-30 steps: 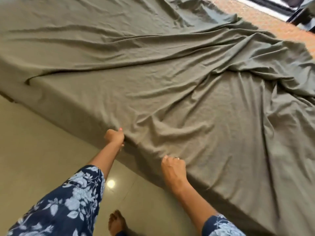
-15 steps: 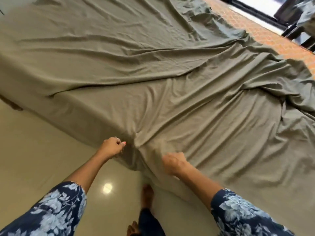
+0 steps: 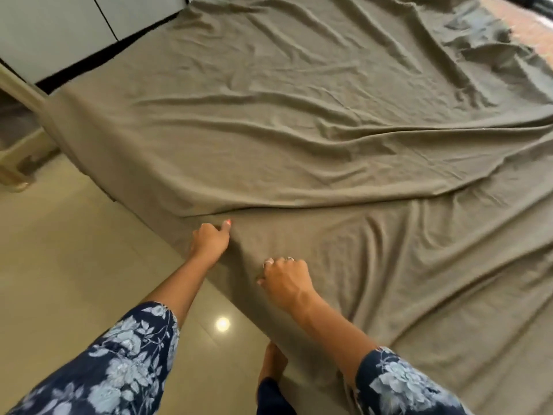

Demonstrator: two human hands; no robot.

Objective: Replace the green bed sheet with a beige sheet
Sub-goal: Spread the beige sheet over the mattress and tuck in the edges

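Shifted farther along the bed [image 3: 89,163] edge since earlier: left hand [image 3: 209,242] and right hand [image 3: 285,278], each grip clenched on the green sheet [image 3: 299,130].

Sheet: a wrinkled olive-grey sheet [image 3: 299,130] is spread over the bed, with one long fold running across its middle and its near edge draped over the bedside.
Left hand [image 3: 209,242]: laid on the sheet at the bed's edge, fingers curled, thumb extended onto the cloth.
Right hand [image 3: 285,280]: set on the sheet near the left hand, fingers curled into the fabric; a ring is seen.
Sleeves: dark blue floral sleeves [image 3: 119,354] are worn.
Floor: glossy beige tiled floor [image 3: 59,265] lies beside the bed; a bare foot [image 3: 272,363] is seen on it.
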